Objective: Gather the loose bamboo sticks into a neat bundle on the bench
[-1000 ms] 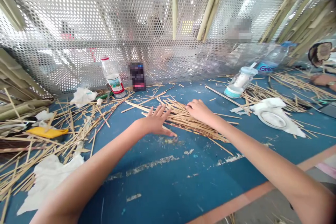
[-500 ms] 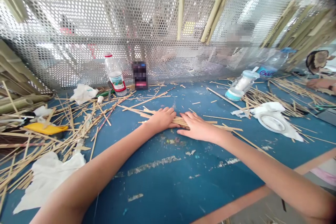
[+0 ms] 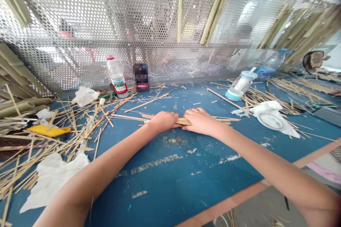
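Blue counter, paint scuffed and flaked, orange strip along its near edge. White tissue lies at the near left of the bundle, among loose splints. At mid-counter: bundle of thin bamboo strips, lying flat and crosswise, its ends sticking out either side of the hands. Left hand, fingers curled over the bundle's left part, grip closed on it. Right hand, touching the left hand, fingers likewise folded down on the strips. Left of the bundle: scattered bamboo splints and a yellow item. Right of the bundle: white cloth with a round lid. Behind the bundle: water bottle with red cap, tipped clear bottle with teal base. Farthest: perforated metal screen with green bamboo slats leaning on it.
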Available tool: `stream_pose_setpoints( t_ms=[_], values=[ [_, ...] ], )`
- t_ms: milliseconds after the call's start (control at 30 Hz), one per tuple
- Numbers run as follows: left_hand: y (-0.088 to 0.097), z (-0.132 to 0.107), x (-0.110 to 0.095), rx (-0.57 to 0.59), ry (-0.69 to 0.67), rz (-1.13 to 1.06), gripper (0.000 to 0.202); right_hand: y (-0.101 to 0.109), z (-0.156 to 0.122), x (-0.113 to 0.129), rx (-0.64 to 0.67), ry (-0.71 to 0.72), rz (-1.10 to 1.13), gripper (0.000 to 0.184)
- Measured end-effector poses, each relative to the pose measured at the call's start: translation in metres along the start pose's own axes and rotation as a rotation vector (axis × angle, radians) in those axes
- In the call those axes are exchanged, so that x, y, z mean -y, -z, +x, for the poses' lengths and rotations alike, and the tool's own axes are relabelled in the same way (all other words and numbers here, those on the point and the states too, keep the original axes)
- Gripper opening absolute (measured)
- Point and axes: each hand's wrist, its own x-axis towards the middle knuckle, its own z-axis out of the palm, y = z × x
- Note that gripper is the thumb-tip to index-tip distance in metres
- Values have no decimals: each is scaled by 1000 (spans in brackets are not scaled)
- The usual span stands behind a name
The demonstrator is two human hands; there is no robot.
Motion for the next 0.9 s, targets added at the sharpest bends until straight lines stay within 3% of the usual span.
stream_pose_setpoints(
  t_ms=[133,233,433,533,633,767,833,900],
  values=[
    [15,-2,-1,-24,-8,34,44,18,10,5,116,32,107,25],
    [27,-6,3,-45,-5,61,39,26,19,9,129,-9,209,29],
    [47,-10,8,-36,5,106,37,12,27,17,79,-111,263,36],
    [65,-15,7,-144,-33,137,42,6,28,12,-2,-112,234,37],
    [96,-29,1,-397,-132,161,41,16,32,-3,-188,-171,356,28],
    [134,-50,-4,-635,-82,87,33,53,45,-30,-684,-258,744,19],
    [140,-54,-1,-713,0,-13,31,71,55,-38,-848,-245,952,23],
    [134,-50,7,-753,71,-179,29,82,66,-36,-925,-203,1136,29]
  ],
)
